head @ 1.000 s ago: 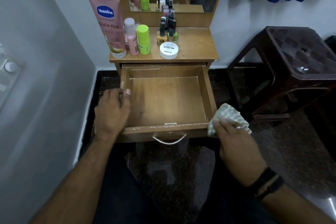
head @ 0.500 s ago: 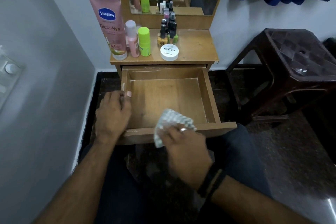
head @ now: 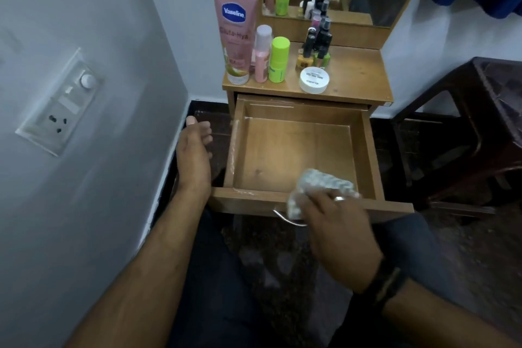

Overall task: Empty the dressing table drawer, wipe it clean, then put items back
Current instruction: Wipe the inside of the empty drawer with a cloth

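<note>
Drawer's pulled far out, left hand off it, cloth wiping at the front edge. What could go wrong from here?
1. The drawer is far out and the left hand is off it; pressing the cloth with the right hand may tip or shift it.
2. The bottles stand crowded on the tabletop; a jolt could topple them, perhaps into the drawer.

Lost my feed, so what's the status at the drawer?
Left hand open, off the drawer. Right hand grips cloth at the front edge. Drawer empty, nothing in the way.
</note>
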